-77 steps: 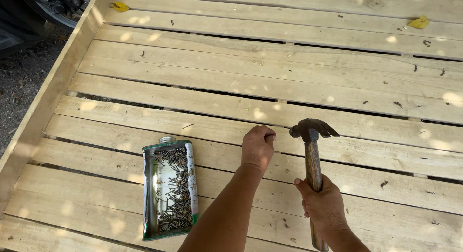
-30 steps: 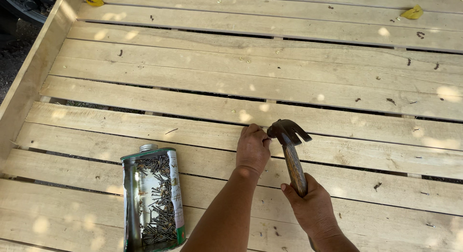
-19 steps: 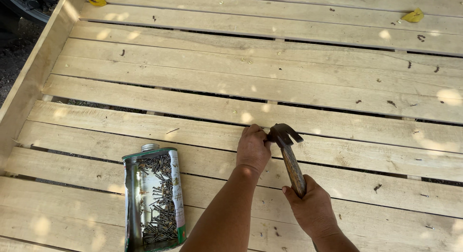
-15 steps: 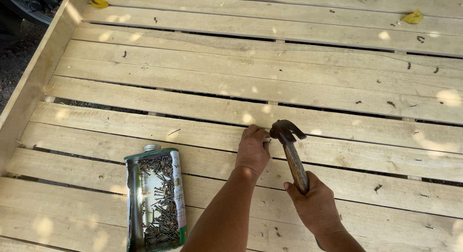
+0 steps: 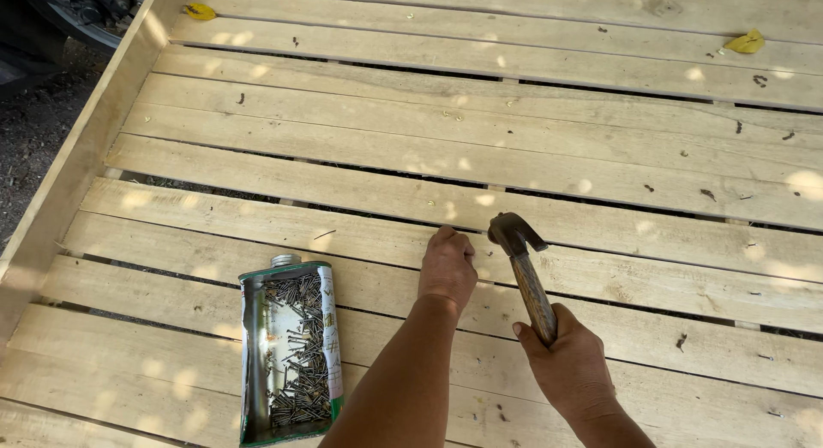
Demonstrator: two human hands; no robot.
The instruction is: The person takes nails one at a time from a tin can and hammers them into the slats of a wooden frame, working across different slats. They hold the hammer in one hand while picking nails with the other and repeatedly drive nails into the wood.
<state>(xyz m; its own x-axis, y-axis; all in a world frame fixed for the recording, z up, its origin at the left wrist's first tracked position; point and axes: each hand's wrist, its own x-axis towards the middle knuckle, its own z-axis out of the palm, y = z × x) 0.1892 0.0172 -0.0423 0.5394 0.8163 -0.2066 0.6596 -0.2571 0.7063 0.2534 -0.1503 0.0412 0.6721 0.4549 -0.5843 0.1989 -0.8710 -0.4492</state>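
My left hand is pinching at a plank (nail unseen); my right hand is gripping the hammer, near-right.

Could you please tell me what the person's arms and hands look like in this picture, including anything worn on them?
Both forearms are bare up to the bottom edge of the picture; no sleeve shows. The left hand and the right hand are bare too: no gloves, and no watch, bracelet or ring is visible. Patches of dappled sunlight and shade fall across them.
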